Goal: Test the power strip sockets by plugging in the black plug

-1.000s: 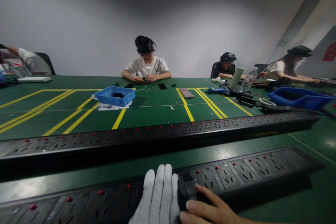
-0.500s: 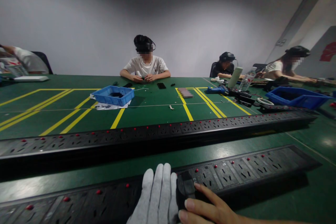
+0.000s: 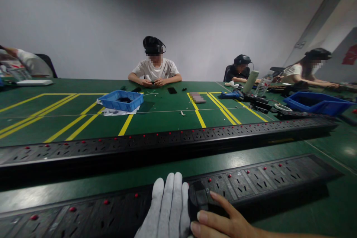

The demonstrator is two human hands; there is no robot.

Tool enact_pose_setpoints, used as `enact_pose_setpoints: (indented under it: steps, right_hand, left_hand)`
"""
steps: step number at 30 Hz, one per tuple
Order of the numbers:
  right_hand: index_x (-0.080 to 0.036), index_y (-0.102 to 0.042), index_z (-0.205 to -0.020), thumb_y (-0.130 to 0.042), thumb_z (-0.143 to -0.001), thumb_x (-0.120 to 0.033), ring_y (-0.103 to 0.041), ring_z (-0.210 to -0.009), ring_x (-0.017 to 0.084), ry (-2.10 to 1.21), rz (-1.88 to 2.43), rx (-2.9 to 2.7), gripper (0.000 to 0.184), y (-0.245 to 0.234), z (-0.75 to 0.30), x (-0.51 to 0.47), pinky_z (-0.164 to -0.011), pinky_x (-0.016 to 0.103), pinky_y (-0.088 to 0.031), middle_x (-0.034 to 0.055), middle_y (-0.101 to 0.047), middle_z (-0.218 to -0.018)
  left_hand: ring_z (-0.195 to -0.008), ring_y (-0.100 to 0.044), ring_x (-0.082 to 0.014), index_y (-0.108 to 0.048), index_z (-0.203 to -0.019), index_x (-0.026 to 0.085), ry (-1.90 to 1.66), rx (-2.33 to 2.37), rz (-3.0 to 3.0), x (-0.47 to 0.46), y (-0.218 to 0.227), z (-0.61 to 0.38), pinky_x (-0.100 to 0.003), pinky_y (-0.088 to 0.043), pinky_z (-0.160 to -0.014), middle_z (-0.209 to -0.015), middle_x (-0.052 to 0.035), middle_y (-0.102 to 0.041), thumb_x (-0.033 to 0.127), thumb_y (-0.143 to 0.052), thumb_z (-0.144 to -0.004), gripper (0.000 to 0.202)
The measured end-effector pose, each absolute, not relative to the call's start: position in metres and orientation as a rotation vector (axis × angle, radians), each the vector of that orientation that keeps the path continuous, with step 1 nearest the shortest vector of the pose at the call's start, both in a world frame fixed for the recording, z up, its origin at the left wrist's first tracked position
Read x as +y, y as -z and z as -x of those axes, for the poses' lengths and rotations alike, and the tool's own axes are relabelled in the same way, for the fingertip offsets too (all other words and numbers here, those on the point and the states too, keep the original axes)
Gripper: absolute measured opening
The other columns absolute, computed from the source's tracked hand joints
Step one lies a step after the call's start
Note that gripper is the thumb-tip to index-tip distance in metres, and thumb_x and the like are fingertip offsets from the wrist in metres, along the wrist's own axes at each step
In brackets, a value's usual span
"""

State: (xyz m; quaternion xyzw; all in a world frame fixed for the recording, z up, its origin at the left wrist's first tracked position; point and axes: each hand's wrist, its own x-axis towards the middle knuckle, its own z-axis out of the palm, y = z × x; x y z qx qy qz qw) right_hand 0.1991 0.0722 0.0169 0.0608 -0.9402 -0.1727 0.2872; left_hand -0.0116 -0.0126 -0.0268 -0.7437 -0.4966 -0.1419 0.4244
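My left hand, in a white glove, lies with its fingers stretched out flat over the nearer black power strip. Against the edge of that glove sits a black block, which looks like a plug; its underside is hidden. My bare right hand has its fingertips curled onto the block from the right side. The strip carries a row of sockets with small red indicator lights, and my hands cover its middle part.
A longer power strip runs across the green table beyond. Farther back are a blue tray with dark parts, a darker blue bin, a blue power tool and a bottle. Several people sit around the table.
My hands keep nearly the same pose on the block and strip. The whole view has shifted very slightly.
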Motion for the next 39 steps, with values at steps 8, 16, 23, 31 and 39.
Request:
enact_pose_setpoints:
  steps: [8,16,23,31,39]
  right_hand:
    - [-0.023,-0.069,-0.102,-0.023,-0.108,-0.032,-0.033,-0.139,0.012,0.453,-0.153,-2.489,0.047,-0.022,-0.197,0.072,-0.116,0.042,-0.018,-0.0081,-0.060,-0.131]
    - [-0.027,-0.069,-0.108,-0.033,-0.106,-0.031,-0.033,-0.139,0.013,0.488,-0.160,-2.486,0.036,-0.029,-0.198,0.072,-0.117,0.044,-0.016,-0.0093,-0.059,-0.131]
    - [-0.026,-0.069,-0.108,-0.035,-0.106,-0.032,-0.034,-0.139,0.012,0.522,-0.167,-2.487,0.034,-0.025,-0.200,0.074,-0.117,0.043,-0.018,-0.0098,-0.059,-0.131]
    - [-0.023,-0.069,-0.102,-0.025,-0.107,-0.027,-0.035,-0.138,0.010,0.443,-0.143,-2.462,0.044,-0.019,-0.198,0.072,-0.118,0.043,-0.015,-0.0080,-0.059,-0.131]
    - [-0.022,-0.067,-0.100,-0.027,-0.107,-0.025,-0.035,-0.137,0.009,0.427,-0.115,-2.469,0.040,-0.023,-0.196,0.069,-0.118,0.043,-0.012,-0.0078,-0.060,-0.130]
  left_hand:
    - [-0.106,-0.063,-0.0329,-0.050,-0.121,-0.005,0.346,-1.197,1.814,-0.010,0.020,0.007,-0.059,-0.026,-0.112,-0.115,-0.0242,-0.063,0.013,-0.029,-0.088,0.042]
    - [-0.104,-0.064,-0.0322,-0.051,-0.119,-0.004,0.382,-1.205,1.814,-0.009,0.017,0.005,-0.058,-0.026,-0.112,-0.113,-0.0232,-0.064,0.011,-0.029,-0.087,0.042]
    - [-0.103,-0.065,-0.0323,-0.051,-0.118,-0.003,0.371,-1.212,1.823,-0.009,0.016,0.005,-0.058,-0.026,-0.112,-0.112,-0.0226,-0.065,0.012,-0.028,-0.088,0.041]
    - [-0.101,-0.066,-0.0311,-0.052,-0.116,-0.002,0.387,-1.223,1.813,-0.007,0.015,0.005,-0.057,-0.025,-0.113,-0.111,-0.0216,-0.066,0.009,-0.027,-0.086,0.040]
    - [-0.099,-0.067,-0.0294,-0.053,-0.114,-0.002,0.434,-1.213,1.798,-0.007,0.012,0.003,-0.055,-0.026,-0.113,-0.108,-0.0214,-0.067,0.009,-0.026,-0.087,0.040]
